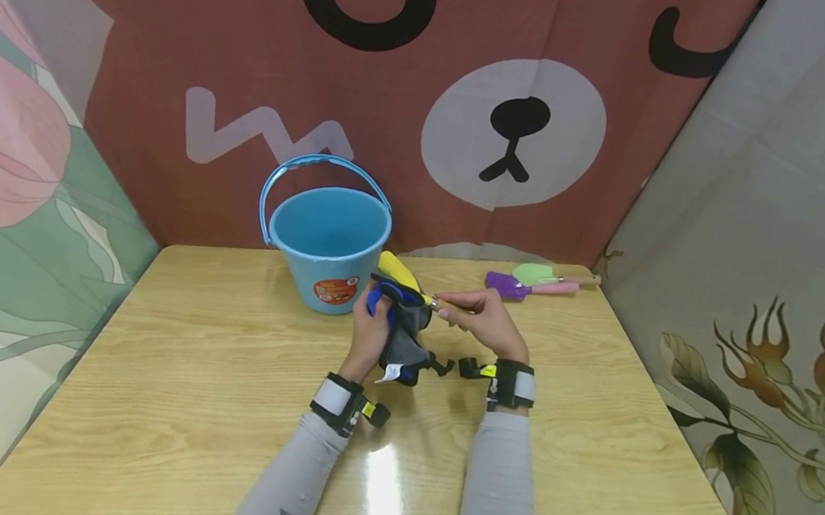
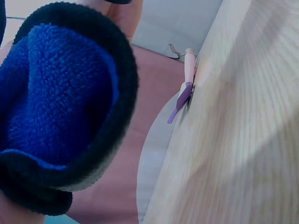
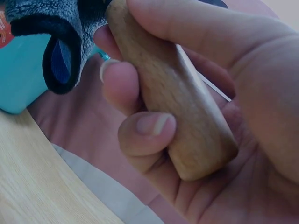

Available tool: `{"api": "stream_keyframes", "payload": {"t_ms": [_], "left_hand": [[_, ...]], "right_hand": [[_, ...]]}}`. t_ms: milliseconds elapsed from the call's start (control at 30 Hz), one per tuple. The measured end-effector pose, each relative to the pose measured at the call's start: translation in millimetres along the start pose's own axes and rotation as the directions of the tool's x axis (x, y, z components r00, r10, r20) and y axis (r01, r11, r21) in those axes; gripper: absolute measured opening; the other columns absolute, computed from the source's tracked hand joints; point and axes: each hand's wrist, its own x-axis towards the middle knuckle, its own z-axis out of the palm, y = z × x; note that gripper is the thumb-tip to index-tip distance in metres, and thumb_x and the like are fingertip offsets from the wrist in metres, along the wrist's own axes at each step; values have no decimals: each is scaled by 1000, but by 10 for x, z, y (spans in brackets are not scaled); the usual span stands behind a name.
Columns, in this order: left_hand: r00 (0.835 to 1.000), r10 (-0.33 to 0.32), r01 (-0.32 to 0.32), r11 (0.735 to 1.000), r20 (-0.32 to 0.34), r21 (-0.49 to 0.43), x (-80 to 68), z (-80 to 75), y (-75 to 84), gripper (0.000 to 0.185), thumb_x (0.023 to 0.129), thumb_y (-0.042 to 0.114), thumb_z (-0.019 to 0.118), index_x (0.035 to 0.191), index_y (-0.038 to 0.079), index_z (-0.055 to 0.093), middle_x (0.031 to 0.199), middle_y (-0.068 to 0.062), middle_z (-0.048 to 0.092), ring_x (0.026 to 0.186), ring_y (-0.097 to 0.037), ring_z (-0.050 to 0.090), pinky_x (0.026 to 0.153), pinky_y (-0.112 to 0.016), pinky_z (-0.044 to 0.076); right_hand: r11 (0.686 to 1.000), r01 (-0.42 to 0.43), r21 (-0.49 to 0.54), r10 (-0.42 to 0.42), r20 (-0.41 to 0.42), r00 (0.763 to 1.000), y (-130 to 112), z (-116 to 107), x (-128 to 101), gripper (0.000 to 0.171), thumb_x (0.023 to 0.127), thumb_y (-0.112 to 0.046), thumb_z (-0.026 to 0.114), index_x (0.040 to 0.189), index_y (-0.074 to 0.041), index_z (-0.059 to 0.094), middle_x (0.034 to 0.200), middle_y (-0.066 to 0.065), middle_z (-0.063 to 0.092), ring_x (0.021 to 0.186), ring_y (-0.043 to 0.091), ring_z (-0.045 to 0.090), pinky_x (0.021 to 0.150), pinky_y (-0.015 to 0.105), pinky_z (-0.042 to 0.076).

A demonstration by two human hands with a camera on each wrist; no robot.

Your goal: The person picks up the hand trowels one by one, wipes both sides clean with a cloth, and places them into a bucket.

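Note:
My left hand (image 1: 368,338) grips a grey cloth piece (image 1: 406,339) with blue fleece lining, black edging and a white tag, held above the table. In the left wrist view its blue inside (image 2: 60,88) fills the left side. My right hand (image 1: 492,324) holds a yellow-bladed hand trowel (image 1: 399,271) by its wooden handle (image 3: 175,98), thumb on one side and curled fingers on the other. The yellow blade points up and away, behind the upper edge of the cloth, and part of it is hidden there.
A light blue bucket (image 1: 295,271) with raised handle and red label stands just behind my left hand. To the right on the wooden table (image 1: 599,412) lie a purple trowel (image 1: 508,285) with pink handle and a green trowel (image 1: 532,272). A bear-print curtain (image 1: 370,91) hangs behind.

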Motion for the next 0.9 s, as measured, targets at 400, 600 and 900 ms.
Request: {"api": "stream_keyframes", "payload": {"t_ms": [400,600,900], "left_hand": [[998,-67,67,998,-22,-11,11,-44,115,37,97,-2,45,131,-11,54,126,-27,59,112,-17,55,101,-27,44],[996,-70,71,997,-59,7,-20,-93,371,43,96,1,46,135,-15,51,129,-30,58,115,-21,56,103,-30,45],[995,-33,25,996,-89,-83,93,-186,120,49,100,14,48,144,-7,49,135,-26,56,113,-11,54,103,-24,42]], "right_hand": [[1000,-5,-18,5,30,1000,17,5,2,31,92,-4,73,122,3,71,101,8,76,72,15,62,63,26,49],[1000,-4,-25,5,51,999,36,-7,2,30,92,-5,73,121,2,72,109,18,75,72,19,61,62,25,48],[998,-33,-52,36,67,997,56,-26,3,28,93,-8,73,120,-3,75,104,10,78,74,13,65,61,27,46]]}}
